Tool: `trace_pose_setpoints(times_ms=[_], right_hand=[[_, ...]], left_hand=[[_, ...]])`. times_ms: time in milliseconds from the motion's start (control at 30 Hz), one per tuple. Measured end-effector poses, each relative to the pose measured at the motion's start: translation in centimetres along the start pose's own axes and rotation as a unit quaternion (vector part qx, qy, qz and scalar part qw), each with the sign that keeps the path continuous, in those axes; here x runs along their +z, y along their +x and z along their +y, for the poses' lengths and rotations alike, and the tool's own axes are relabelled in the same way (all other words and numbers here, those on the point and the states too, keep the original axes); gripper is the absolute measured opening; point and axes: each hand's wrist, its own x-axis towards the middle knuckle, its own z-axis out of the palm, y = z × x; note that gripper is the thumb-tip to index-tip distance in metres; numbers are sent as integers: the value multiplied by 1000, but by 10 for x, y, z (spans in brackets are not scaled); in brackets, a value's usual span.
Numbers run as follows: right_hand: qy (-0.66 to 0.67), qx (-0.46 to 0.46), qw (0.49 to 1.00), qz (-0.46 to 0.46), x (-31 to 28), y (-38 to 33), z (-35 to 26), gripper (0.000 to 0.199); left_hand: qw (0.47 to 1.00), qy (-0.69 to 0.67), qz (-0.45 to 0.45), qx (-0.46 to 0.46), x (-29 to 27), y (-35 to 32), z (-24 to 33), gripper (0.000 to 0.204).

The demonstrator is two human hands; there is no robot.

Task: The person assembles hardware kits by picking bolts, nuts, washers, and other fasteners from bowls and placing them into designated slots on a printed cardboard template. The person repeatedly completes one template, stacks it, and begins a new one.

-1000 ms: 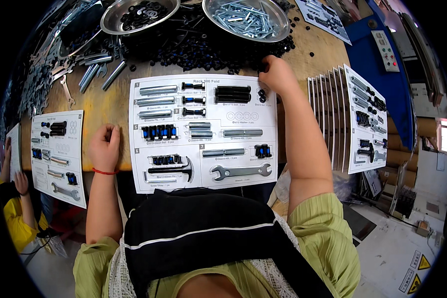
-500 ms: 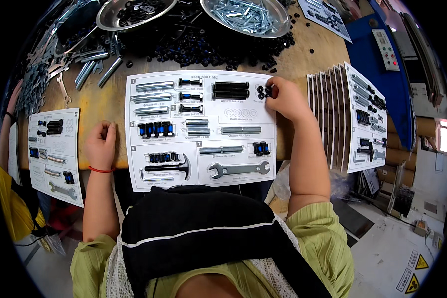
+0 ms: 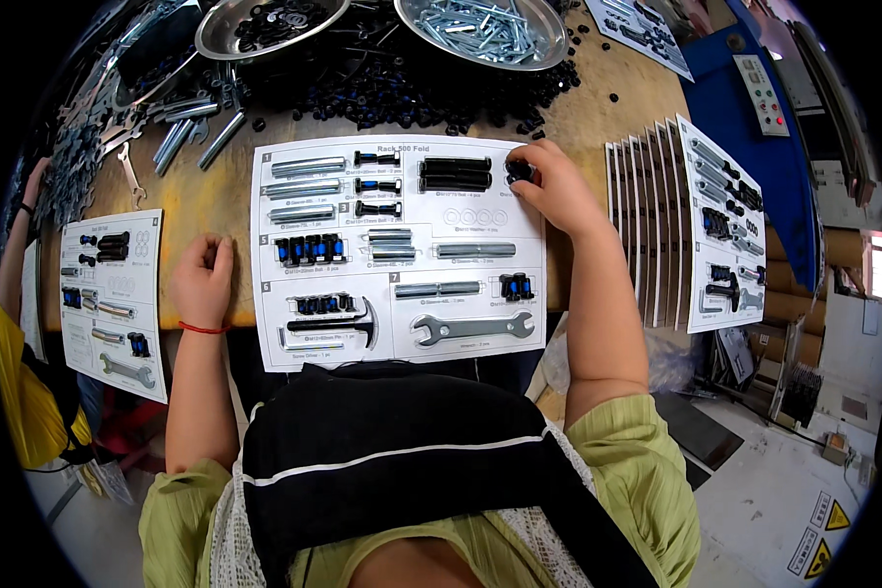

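Observation:
A white card (image 3: 363, 269) of sorted hardware lies in front of me, its lower part past the table edge. At its upper right, my right hand (image 3: 551, 186) pinches a small cluster of black nuts (image 3: 519, 172) against the card. The fingers partly cover them. Left of the nuts are black bolts (image 3: 455, 174). Metal sleeves (image 3: 309, 167), shorter bolts (image 3: 309, 251), a black T-shaped tool (image 3: 370, 323) and an open-ended wrench (image 3: 472, 330) fill the other sections. My left hand (image 3: 200, 279) rests at the table edge beside the card, fingers curled, with nothing showing in them.
Another filled card (image 3: 118, 304) is at the left, near a person's arm (image 3: 31, 191). Upright cards (image 3: 720, 235) stand in a row at the right. Behind are metal bowls (image 3: 559, 49) of pins and washers, a pile of black nuts (image 3: 402, 103) and loose wrenches (image 3: 127, 176).
My right hand has shifted slightly left and its fingers have closed over the black nuts, which lay spread apart before. My left hand stays in place.

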Motion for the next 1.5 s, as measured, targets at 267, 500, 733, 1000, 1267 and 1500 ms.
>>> trace_pose_setpoints(times_ms=[267, 500, 733, 1000, 1267, 1500], right_hand=[[-1, -23, 999, -29, -4, 3, -7, 39], [-7, -45, 999, 17, -20, 8, -67, 49], [-179, -273, 928, 179, 2, 114, -163, 45], [-189, -250, 949, 27, 56, 265, -250, 27], [-187, -123, 973, -45, 98, 308, -268, 24], [-169, -93, 980, -41, 103, 309, -270, 21]], left_hand=[[999, 9, -11, -28, -6, -3, 12, 20], [1000, 17, 10, -6, -15, -3, 22, 16], [1000, 3, 17, 2, -15, -3, 19, 16], [1000, -14, 8, 11, -19, 1, 18, 15], [1000, -10, 4, 20, -25, 2, 18, 15], [1000, -8, 7, 30, -24, 2, 14, 14]])
